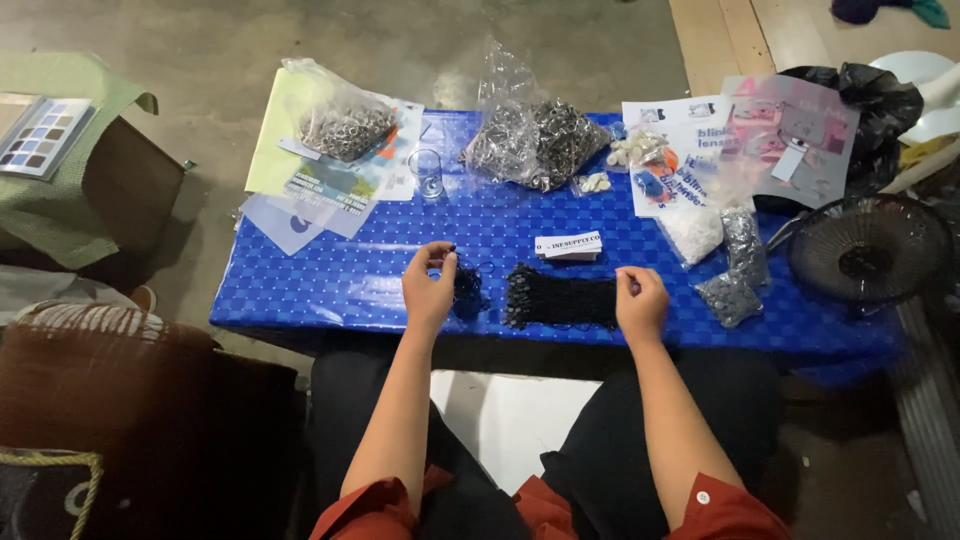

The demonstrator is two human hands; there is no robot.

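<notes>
My left hand [428,287] rests on the blue table [340,290], its fingers pinched on a small dark clump of black cords [466,290]. A larger bundle of black cords [560,298] lies stretched between my two hands. At the right end of that bundle, my right hand [640,302] has its fingers curled and pinches the cords. Just behind the bundle lies a small white stack of cards [569,245].
Clear bags of metal rings [345,128] [530,140], a small glass [428,172], papers [300,170], packets of small parts [728,265] and white pieces [630,150] lie on the table. A black fan grille [868,250] sits at right, a brown bag [90,380] at left.
</notes>
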